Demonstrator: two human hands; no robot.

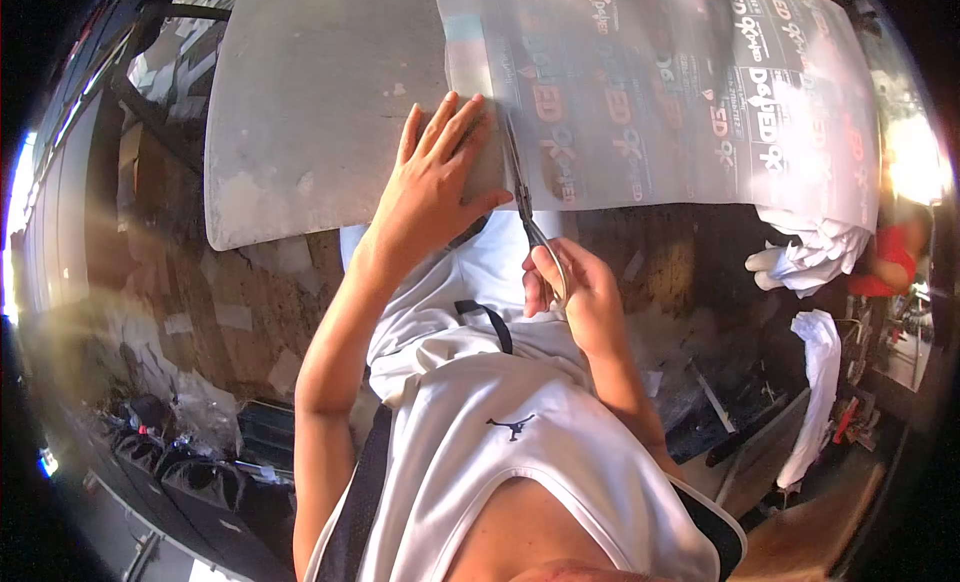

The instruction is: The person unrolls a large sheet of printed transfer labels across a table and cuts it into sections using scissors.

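The left hand (pixel 432 177) is lying on the grey board (pixel 310 102), fingers slightly spread. The right hand (pixel 578 290) is holding the scissors (pixel 523 197) (its fingers are curling round the handles), and the blades are running along the printed film's (pixel 650 112) left edge.

Shows slim metal scissors (pixel 526 210), with looped handles toward the body and blades pointing away, set lengthwise near the left margin of a translucent plastic sheet (pixel 650 112). Also shows this sheet spread broadly to the right of a smooth grey surface (pixel 310 112), glossy with glare, printed in repeated red and white lettering
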